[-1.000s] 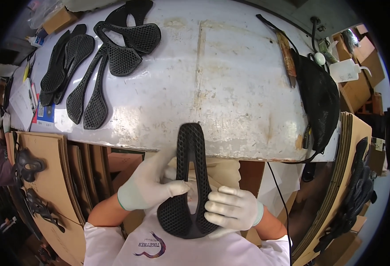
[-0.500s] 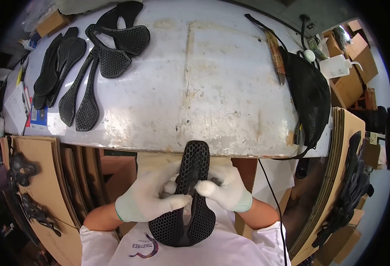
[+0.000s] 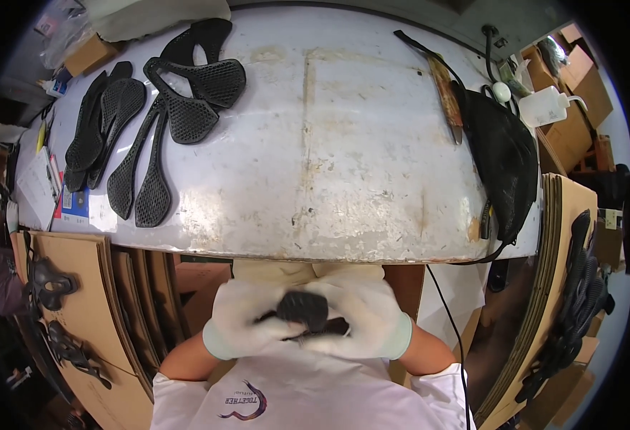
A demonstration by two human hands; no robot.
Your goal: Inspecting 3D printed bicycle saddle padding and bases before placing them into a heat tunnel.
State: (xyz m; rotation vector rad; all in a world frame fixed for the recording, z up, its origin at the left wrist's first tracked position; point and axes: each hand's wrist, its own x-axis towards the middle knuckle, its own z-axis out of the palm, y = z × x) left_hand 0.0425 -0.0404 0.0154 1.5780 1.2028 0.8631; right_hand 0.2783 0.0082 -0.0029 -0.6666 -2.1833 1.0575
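Note:
Both my hands wear white gloves and are clasped around a black lattice saddle pad [image 3: 303,309] held close to my chest, below the table's near edge. My left hand [image 3: 243,317] wraps its left side and my right hand [image 3: 361,315] covers its right side. Only the pad's rounded end shows between the fingers; the remainder is hidden by the gloves.
A worn white table [image 3: 329,165] lies ahead. Several black lattice saddle pads [image 3: 150,136] lie at its far left. A black bag [image 3: 505,158], a wooden-handled tool [image 3: 447,97] and a white bottle [image 3: 544,107] sit at the right. Cardboard sheets [image 3: 78,287] stand on both sides.
The saddle pad came down from the table edge toward my chest and turned end-on. Both hands closed tightly around it, hiding most of it.

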